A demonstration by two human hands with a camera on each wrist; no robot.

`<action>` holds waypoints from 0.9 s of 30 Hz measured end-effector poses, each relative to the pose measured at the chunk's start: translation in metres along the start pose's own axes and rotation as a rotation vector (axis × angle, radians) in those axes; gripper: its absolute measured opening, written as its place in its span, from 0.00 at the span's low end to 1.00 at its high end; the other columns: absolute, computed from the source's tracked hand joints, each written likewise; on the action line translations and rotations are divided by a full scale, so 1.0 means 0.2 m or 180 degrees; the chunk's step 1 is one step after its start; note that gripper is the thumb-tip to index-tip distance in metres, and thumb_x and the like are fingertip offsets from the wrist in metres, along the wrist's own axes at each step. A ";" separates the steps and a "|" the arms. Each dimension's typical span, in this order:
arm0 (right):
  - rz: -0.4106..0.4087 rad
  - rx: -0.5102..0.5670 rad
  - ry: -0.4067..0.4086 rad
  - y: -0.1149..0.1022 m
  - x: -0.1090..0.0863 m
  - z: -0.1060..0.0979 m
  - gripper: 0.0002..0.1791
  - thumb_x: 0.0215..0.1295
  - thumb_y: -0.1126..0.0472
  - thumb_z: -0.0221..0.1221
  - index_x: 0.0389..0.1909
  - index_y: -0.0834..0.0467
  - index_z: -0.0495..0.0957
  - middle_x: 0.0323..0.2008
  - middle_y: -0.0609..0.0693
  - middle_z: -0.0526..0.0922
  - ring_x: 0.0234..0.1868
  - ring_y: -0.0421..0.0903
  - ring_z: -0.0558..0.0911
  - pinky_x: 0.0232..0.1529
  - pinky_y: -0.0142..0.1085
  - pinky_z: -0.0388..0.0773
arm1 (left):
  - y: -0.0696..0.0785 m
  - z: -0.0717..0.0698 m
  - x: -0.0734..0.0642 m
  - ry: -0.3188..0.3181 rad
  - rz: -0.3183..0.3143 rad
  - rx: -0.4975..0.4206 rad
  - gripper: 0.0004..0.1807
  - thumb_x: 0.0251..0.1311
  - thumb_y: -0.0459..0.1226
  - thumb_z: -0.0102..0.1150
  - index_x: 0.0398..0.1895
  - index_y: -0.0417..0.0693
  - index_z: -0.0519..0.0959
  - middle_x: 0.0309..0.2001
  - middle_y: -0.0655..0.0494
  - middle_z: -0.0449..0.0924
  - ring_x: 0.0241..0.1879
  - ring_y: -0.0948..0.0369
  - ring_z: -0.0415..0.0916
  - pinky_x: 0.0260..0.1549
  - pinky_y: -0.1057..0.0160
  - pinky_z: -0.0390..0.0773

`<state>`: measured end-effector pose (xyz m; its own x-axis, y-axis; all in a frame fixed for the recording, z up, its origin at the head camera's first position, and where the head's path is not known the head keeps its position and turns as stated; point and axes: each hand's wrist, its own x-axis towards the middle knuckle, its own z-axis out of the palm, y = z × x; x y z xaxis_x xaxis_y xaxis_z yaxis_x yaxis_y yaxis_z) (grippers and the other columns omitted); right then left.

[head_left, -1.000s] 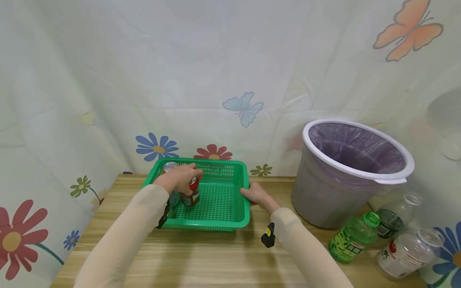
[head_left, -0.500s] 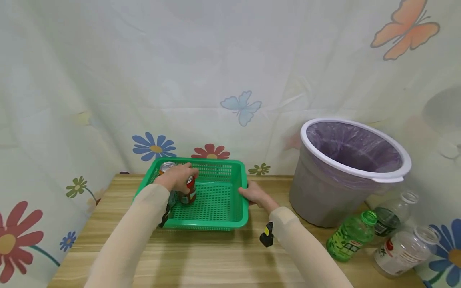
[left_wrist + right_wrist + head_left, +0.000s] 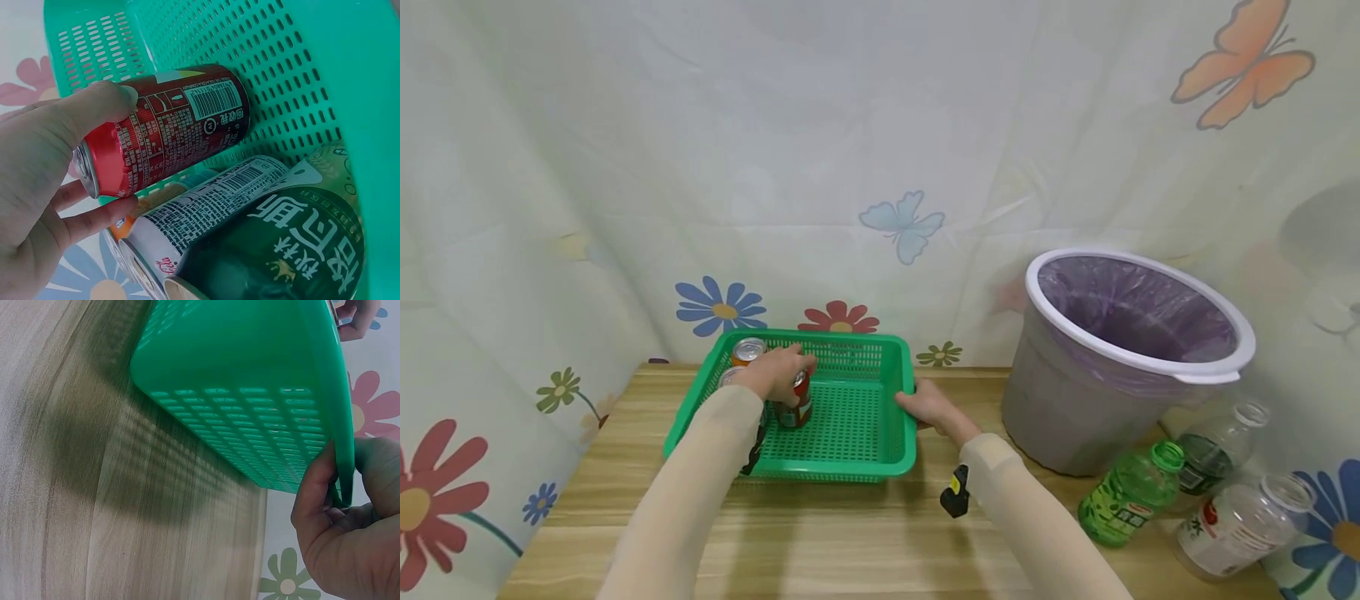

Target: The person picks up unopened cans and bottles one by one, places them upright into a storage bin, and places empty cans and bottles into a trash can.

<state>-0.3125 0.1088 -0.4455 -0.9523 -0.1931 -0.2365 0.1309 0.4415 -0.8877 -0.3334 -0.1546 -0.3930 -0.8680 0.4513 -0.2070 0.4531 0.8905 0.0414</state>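
A green plastic basket (image 3: 820,468) sits on the wooden table. My left hand (image 3: 775,373) reaches into its left side and grips a red soda can (image 3: 181,128) near the top, thumb on one side and fingers on the other. Beside it in the left wrist view are a white printed can (image 3: 215,200), a dark green drink can (image 3: 275,244) and an orange can (image 3: 125,226), partly hidden. At the basket's right end, my right hand (image 3: 350,531) pinches the rim between thumb and curled fingers.
To the right stands a grey bin (image 3: 1075,408) with a white rim and a purple liner. A green-tinted bottle (image 3: 1131,496) and two clear bottles (image 3: 1240,529) are in front of it. A flowered curtain (image 3: 820,167) hangs behind the table.
My left forearm has shifted slightly right, uncovering another can's lid at the basket's left side. The red can stays in my left hand; my right hand keeps its hold on the rim.
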 end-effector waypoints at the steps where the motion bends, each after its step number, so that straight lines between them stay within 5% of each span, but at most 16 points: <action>1: -0.0002 -0.0015 0.0008 0.00 0.00 0.00 0.16 0.65 0.64 0.49 0.48 0.70 0.68 0.38 0.66 0.79 0.31 0.56 0.84 0.27 0.40 0.82 | 0.00 0.00 0.00 0.0017 0.0002 0.0002 0.28 0.49 0.39 0.67 0.55 0.53 0.70 0.59 0.42 0.64 0.47 0.50 0.71 0.42 0.52 0.77; 4: -0.0019 -0.0048 0.0031 0.00 0.00 0.00 0.15 0.64 0.63 0.48 0.46 0.69 0.69 0.37 0.65 0.80 0.28 0.53 0.84 0.27 0.41 0.82 | -0.01 0.00 0.01 0.0071 -0.0009 0.0007 0.23 0.48 0.39 0.67 0.49 0.54 0.72 0.52 0.45 0.68 0.38 0.54 0.70 0.36 0.57 0.77; 14: -0.0020 -0.0020 -0.0008 0.01 0.00 0.00 0.16 0.64 0.63 0.48 0.48 0.70 0.68 0.37 0.65 0.80 0.30 0.52 0.84 0.29 0.42 0.82 | -0.04 0.02 0.04 0.0132 -0.0050 0.0034 0.25 0.49 0.38 0.66 0.53 0.51 0.72 0.49 0.47 0.69 0.36 0.56 0.69 0.34 0.58 0.76; 27: 0.0010 0.0020 -0.0031 0.01 0.01 0.00 0.17 0.64 0.63 0.48 0.49 0.70 0.67 0.38 0.66 0.79 0.29 0.51 0.84 0.30 0.43 0.82 | -0.06 0.04 0.09 0.0233 -0.0107 0.0119 0.26 0.49 0.37 0.67 0.54 0.50 0.71 0.53 0.43 0.66 0.48 0.46 0.68 0.41 0.52 0.77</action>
<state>-0.3134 0.1089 -0.4474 -0.9491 -0.2003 -0.2430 0.1356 0.4365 -0.8894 -0.3535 -0.1583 -0.4042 -0.8947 0.4254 -0.1358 0.4296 0.9030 -0.0013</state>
